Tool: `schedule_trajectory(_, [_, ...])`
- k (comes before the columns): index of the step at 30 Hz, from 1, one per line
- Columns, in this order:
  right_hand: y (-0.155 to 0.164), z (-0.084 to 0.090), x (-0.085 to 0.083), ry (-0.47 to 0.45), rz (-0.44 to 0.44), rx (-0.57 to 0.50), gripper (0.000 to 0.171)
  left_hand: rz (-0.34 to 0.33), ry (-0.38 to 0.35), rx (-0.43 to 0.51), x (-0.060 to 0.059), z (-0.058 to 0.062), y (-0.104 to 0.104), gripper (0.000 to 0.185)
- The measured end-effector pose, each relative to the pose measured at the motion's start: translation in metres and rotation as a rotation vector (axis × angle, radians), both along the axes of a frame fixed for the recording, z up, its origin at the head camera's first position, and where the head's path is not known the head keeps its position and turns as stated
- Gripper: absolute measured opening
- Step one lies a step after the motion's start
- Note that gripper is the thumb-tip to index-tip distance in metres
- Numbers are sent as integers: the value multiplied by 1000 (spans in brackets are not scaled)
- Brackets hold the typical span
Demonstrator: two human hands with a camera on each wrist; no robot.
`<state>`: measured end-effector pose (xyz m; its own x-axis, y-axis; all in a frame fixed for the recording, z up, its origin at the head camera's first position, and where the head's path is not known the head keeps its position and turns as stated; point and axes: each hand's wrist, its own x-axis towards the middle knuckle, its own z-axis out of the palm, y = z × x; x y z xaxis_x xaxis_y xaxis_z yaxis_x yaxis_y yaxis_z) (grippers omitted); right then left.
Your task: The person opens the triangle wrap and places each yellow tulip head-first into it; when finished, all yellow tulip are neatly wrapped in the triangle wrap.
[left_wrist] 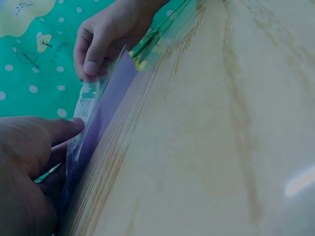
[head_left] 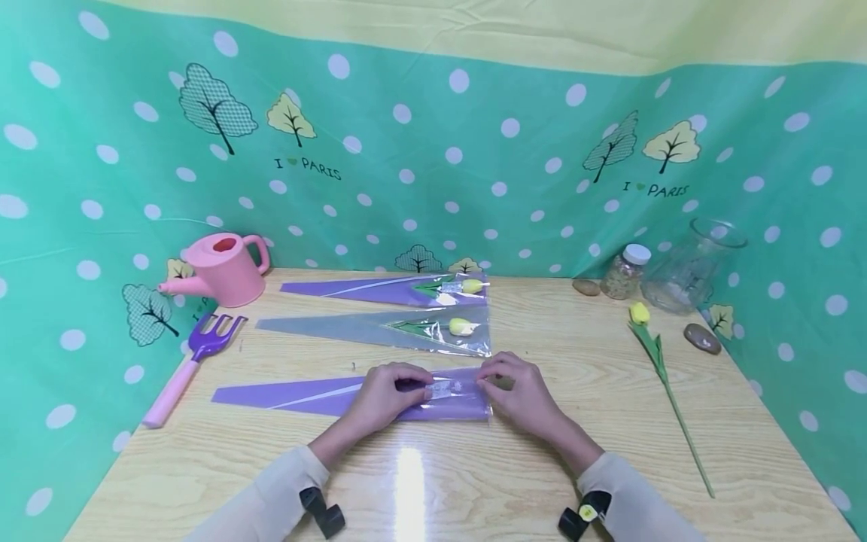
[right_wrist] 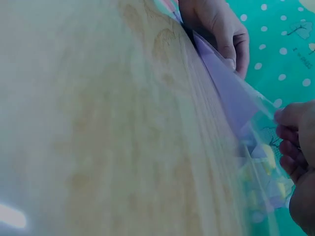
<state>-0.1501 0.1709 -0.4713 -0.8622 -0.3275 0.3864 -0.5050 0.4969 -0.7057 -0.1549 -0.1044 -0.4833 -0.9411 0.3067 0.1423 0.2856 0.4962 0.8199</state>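
Purple sleeve (head_left: 318, 403) nearest you tapers toward the surface's (head_left: 542, 324) left edge; your left grip (head_left: 384, 393) pinches it beside the label (head_left: 441, 389), your right grip (head_left: 523, 393) its wide end.

Glossy, plastic-looking sleeve (head_left: 443, 408); smooth, shiny wood-grain tabletop (head_left: 494, 478).

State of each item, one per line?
Near purple flower sleeve, no flower visible inside
Left hand, pinching that sleeve
Right hand, pinching its clear edge
Gray sleeve, holding a tulip
Far purple sleeve, holding a tulip
Loose yellow tulip, lying unwrapped
Jar, white lid on
Glass vase, upright
Pink watering can, upright
Hand fork, lying down
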Motion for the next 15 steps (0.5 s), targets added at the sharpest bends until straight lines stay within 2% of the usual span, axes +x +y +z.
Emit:
schedule_trajectory(8, [4,13,-4,-8,-6,-77,20,52,6,41,-4,3,3,16])
schedule_trajectory(15, [52,21,-9,-43,-66,-230,24,94,-7,105,-8,5,3,17])
